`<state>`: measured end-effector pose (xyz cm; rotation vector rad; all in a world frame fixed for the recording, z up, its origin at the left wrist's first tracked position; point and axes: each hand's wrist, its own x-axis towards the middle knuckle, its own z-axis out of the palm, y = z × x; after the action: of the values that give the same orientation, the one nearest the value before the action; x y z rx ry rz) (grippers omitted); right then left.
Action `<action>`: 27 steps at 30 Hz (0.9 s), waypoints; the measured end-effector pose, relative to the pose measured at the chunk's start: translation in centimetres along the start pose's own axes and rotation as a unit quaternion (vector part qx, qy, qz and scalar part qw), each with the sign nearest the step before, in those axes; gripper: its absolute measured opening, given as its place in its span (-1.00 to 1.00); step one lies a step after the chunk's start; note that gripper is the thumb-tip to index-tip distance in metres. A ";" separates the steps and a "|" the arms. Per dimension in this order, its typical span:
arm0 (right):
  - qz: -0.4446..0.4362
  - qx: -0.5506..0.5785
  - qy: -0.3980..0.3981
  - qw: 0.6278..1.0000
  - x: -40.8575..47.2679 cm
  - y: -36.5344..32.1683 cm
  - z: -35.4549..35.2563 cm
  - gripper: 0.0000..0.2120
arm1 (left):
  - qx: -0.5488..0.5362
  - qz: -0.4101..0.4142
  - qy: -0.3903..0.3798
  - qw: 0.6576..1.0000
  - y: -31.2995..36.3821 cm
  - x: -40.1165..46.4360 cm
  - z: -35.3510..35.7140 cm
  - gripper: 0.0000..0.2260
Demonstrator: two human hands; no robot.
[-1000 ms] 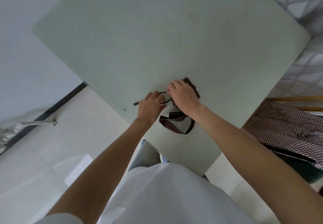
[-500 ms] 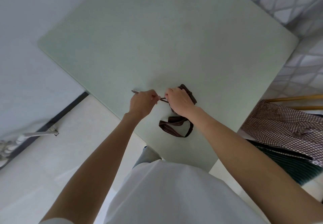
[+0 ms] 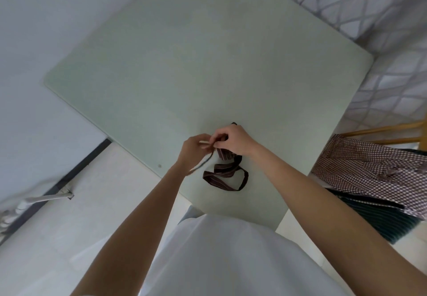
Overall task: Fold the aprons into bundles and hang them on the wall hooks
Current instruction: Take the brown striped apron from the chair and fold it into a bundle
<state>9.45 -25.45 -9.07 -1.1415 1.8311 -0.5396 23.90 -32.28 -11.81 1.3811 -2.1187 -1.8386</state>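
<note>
Brown striped apron bundle (image 3: 227, 154) lies on pale green table (image 3: 208, 64), near edge closest to me. My right hand (image 3: 233, 140) curls over top of bundle, fingers gripping it. My left hand (image 3: 194, 150) just beside right, pinching thin tie (image 3: 200, 165); tie trails down past my left wrist, blurred. Wide strap loop (image 3: 225, 176) rests flat on table below bundle. Checked apron (image 3: 369, 168) draped over chair (image 3: 388, 131) to my right, dark striped cloth (image 3: 374, 217) beneath it.

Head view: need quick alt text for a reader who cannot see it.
Two hands work a thin tie at a small brown striped apron bundle on a pale green table: the left hand pinches the tie, the right hand grips the bundle. More aprons lie draped on the right.
</note>
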 end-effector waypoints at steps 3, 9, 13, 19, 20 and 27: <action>-0.032 -0.029 0.037 0.998 -0.3 -0.2 -0.1 -0.84 | -0.032 0.009 0.021 0.999 -0.1 0.0 0.8 -0.92; -0.090 -0.179 0.129 0.971 -0.6 0.3 1.5 -0.83 | -0.011 0.046 0.052 0.998 -0.1 -0.7 1.0 -0.91; -0.120 -0.208 0.163 0.957 -0.9 0.5 2.3 -0.87 | -0.029 0.052 0.050 0.997 -0.2 -0.8 0.5 -0.88; -0.144 -0.159 0.164 0.963 -1.5 0.6 2.3 -0.90 | -0.030 0.096 -0.007 0.995 -0.4 -0.7 -0.7 -0.86; -0.145 -0.152 0.167 0.963 -1.6 0.6 2.3 -0.90 | -0.037 0.100 -0.001 0.994 -0.4 -0.8 -0.8 -0.87; -0.139 -0.114 0.160 0.971 -1.8 1.2 2.3 -0.88 | 0.057 0.125 0.035 0.990 -1.2 -0.6 -1.0 -0.94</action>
<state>11.14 -23.06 -10.30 -1.5534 2.0600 -0.7223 25.51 -32.61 -12.18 1.1177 -2.2717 -1.5772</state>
